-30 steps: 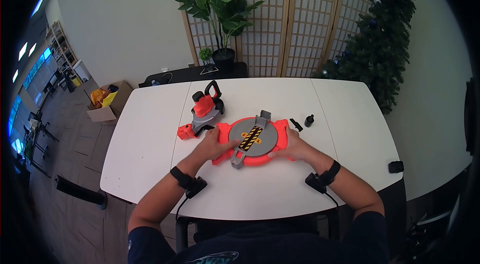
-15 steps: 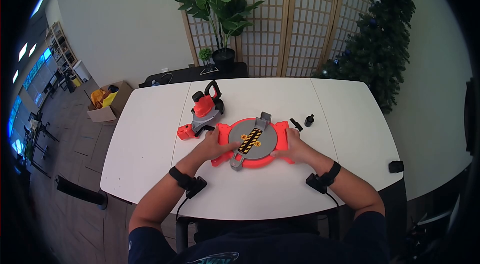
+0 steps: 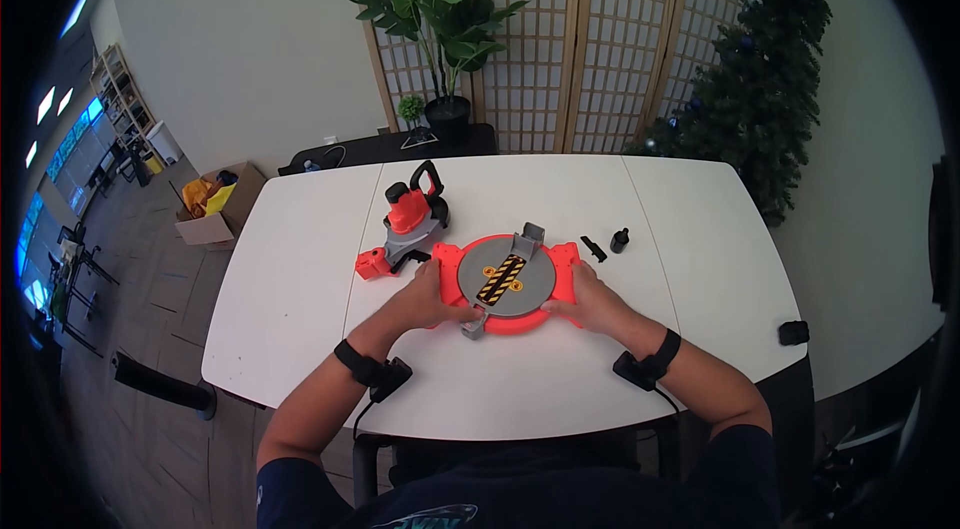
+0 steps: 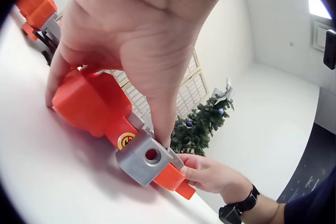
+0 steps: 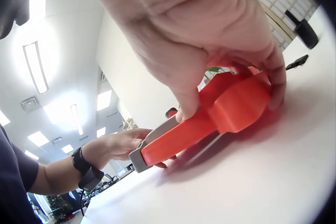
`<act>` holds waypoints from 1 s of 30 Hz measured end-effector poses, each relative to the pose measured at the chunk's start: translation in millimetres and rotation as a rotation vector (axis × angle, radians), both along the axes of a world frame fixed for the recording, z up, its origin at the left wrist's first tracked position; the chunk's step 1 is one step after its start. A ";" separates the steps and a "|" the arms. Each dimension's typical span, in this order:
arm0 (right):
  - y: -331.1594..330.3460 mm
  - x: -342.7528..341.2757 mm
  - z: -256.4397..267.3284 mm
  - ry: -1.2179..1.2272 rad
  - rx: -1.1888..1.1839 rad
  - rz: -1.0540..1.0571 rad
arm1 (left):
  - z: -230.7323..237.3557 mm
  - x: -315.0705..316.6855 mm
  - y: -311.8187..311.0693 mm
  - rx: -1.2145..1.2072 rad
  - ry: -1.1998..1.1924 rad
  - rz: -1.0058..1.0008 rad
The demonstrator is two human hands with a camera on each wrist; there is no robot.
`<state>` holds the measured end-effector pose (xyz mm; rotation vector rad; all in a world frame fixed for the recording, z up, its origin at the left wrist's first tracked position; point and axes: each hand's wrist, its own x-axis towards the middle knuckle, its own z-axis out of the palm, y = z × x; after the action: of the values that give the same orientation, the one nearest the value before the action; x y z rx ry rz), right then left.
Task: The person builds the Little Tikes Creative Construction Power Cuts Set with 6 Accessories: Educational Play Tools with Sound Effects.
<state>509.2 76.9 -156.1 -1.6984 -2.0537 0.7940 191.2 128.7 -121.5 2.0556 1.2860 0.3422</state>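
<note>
A red toy saw base (image 3: 450, 257) with a round grey plate (image 3: 535, 289) lies on the white table. Across the plate runs a yellow-and-black striped strip (image 3: 502, 279). My left hand (image 3: 420, 299) grips the base's left side, its thumb over the grey bracket (image 4: 144, 158) at the front. On the other side, my right hand (image 3: 600, 301) holds the red end, fingers round the outer edge and thumb on the rim (image 5: 178, 137). The fingertips of both hands reach down close to the tabletop.
A red, grey and black toy saw head (image 3: 408, 214) stands behind my left hand. Past my right hand lie a thin black piece (image 3: 593, 249) and a black knobbed screw (image 3: 620, 241). A small black object (image 3: 793, 333) sits at the table's right edge.
My left thumb has slid from the grey plate's edge toward me, onto the front bracket. The base has shifted only slightly, with both hands still holding it.
</note>
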 end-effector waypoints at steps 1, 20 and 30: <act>-1.4 0.4 1.9 0.000 0.001 0.000 | 3.1 -0.3 -1.5 0.001 0.000 0.000; -12.3 -0.4 15.7 -0.148 0.017 0.036 | -0.4 5.2 -4.9 -0.134 0.079 -0.063; -3.0 5.5 49.2 -0.255 -0.180 0.052 | 18.8 8.0 -3.2 -0.094 0.239 -0.073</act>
<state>514.7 73.9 -106.9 -1.9380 -2.2617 0.8384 199.2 125.5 -102.7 2.1040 1.3341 0.0020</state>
